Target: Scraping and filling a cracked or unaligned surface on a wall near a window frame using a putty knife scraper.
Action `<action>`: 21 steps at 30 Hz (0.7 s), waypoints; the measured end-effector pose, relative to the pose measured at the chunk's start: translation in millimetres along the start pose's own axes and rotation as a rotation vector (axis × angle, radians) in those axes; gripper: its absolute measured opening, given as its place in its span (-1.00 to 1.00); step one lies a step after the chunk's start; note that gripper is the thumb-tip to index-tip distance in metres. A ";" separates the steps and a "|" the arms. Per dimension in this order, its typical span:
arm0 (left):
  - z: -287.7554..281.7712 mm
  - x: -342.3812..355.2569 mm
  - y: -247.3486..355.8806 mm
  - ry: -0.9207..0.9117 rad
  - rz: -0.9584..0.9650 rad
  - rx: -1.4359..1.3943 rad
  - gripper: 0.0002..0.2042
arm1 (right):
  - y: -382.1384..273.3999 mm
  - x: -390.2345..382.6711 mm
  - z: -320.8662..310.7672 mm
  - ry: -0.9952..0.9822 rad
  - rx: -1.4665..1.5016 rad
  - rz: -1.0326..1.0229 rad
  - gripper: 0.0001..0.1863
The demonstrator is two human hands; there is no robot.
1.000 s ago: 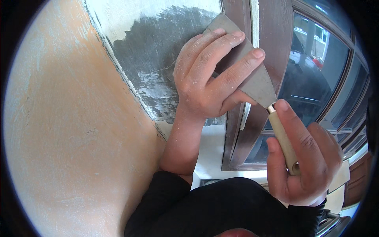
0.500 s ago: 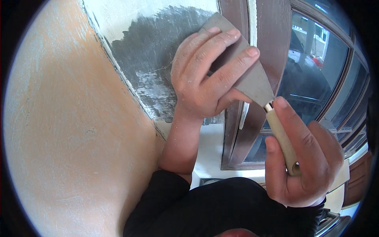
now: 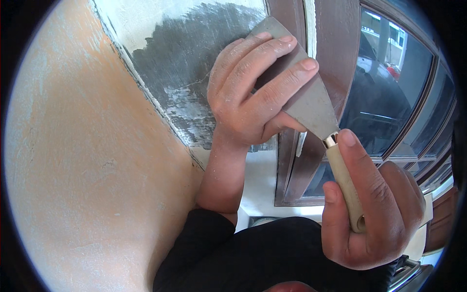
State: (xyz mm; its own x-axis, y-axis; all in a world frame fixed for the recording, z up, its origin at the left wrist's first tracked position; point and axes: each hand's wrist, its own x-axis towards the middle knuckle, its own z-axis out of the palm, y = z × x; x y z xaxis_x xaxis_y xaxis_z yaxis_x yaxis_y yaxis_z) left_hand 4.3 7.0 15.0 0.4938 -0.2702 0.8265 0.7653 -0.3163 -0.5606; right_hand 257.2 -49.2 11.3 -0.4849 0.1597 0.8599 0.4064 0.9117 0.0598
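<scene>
My left hand holds a wide grey scraper blade, with fingertips over its face and thumb reaching round its lower edge. The blade slants up to the left across the boundary between a grey-smeared white wall patch and a brown wooden frame. My right hand is closed around the scraper's beige handle, index finger stretched along it toward the metal collar. Whether the blade touches the wall behind it I cannot tell.
A pale orange wall fills the left, bordered by a rough seam. At the right is a brown-framed glazed window or door with several panes. Below it, at the far right, are a brown wooden panel and a metal bar.
My right hand and the handle have moved a little down the picture; my left hand has shifted slightly left. Both keep their grip on the scraper.
</scene>
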 end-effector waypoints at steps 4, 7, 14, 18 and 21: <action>2.7 -1.5 2.6 -0.017 0.015 0.092 -0.42 | 7.9 -2.6 -2.0 -0.109 -0.038 0.012 -0.53; 3.5 -3.8 5.1 -0.039 0.010 0.062 -0.42 | 16.2 -8.9 2.2 -0.098 -0.022 -0.002 -0.54; -1.9 -4.3 5.3 -0.041 0.026 0.097 -0.41 | 19.0 -8.5 5.0 -0.086 -0.014 -0.030 -0.53; 0.8 -5.4 6.0 -0.028 0.006 0.062 -0.41 | 18.1 -7.1 5.2 -0.071 -0.016 -0.052 -0.51; 0.1 -5.1 3.6 -0.017 0.015 0.077 -0.42 | 17.5 -5.5 6.6 -0.063 -0.004 -0.056 -0.50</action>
State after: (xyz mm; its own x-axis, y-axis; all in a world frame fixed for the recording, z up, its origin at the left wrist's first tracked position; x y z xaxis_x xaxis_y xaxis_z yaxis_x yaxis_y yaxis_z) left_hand 4.5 7.3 8.7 0.5115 -0.2591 0.8193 0.7869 -0.2418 -0.5678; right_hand 261.9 -31.6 4.3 -0.5550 0.1318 0.8214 0.3803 0.9183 0.1096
